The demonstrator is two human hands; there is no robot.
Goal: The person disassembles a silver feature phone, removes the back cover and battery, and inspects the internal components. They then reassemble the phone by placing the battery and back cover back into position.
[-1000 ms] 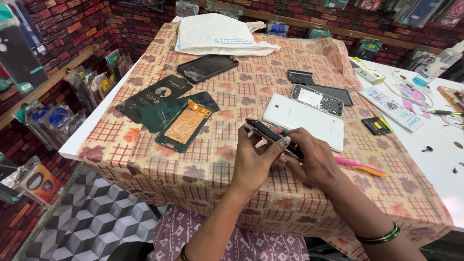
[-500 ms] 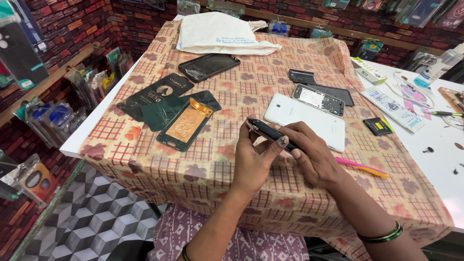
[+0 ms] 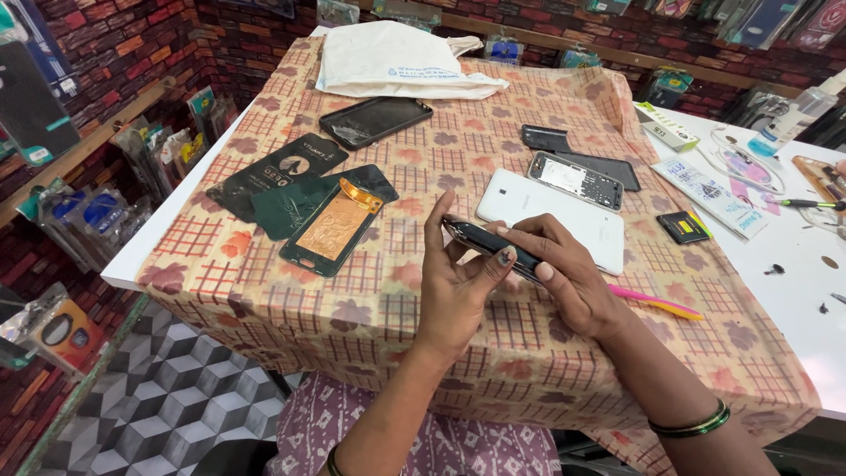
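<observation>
Both hands are gripping a dark phone (image 3: 490,245) edge-up: the left hand (image 3: 456,282) is clasping its near end between fingers and thumb, the right hand (image 3: 564,273) is closing over its far end, above the checked cloth (image 3: 370,308).

A small mobile phone repair shop: a tabletop (image 3: 370,317) draped in a checked, flower-patterned cloth is strewn with dismantled handsets. A dark phone with a cracked screen (image 3: 374,121), an opened back panel showing copper foil (image 3: 333,225), a bare phone frame (image 3: 575,180), a white tablet lying face down (image 3: 552,219) and a loose battery (image 3: 682,226) lie across it. Packaged phone cases and accessories (image 3: 167,154) hang along brick-patterned walls (image 3: 106,40) on the left and at the back. Hand tools (image 3: 815,204) and a squeeze bottle (image 3: 789,119) rest on a white surface at the right.
</observation>
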